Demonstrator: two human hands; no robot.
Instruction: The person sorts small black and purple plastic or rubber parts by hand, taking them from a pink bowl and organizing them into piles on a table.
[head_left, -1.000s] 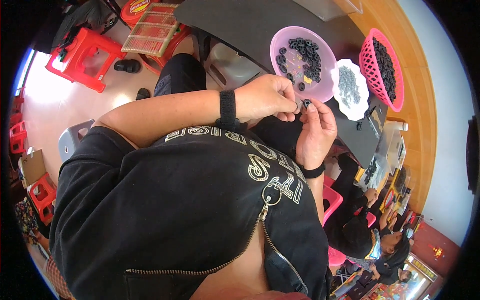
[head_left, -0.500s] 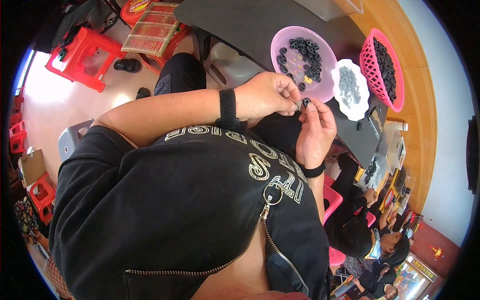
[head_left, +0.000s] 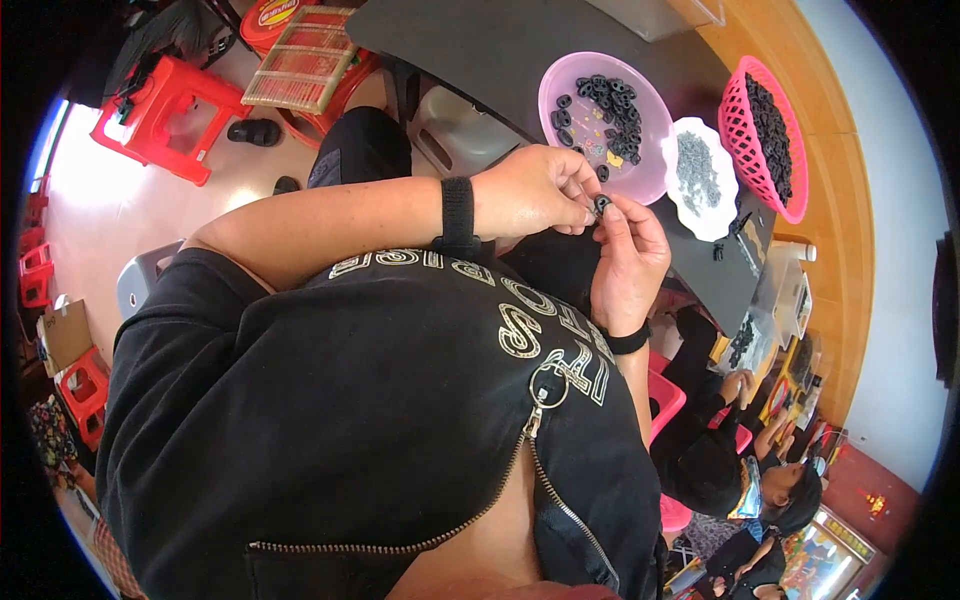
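right hand (head_left: 632, 262): thumb + finger pinching black part (head_left: 602, 202), by near edge of table (head_left: 460, 60) | left hand (head_left: 530, 195): fingertips pressed together beside it, can't tell on what | lilac basin (head_left: 655, 110): near edge | white plate (head_left: 724, 192): beside basin | pink basket (head_left: 738, 125): far edge

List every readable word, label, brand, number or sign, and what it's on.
Wording not copied out here; locations only.
Black shirt: large pale outlined capitals across the chest, bent by folds.
Red round seat, top left: oval label, part cut off.
Cardboard box: small mark, unreadable.
Background sign, lower right: yellow characters, too small.
Black piece: no text visible.
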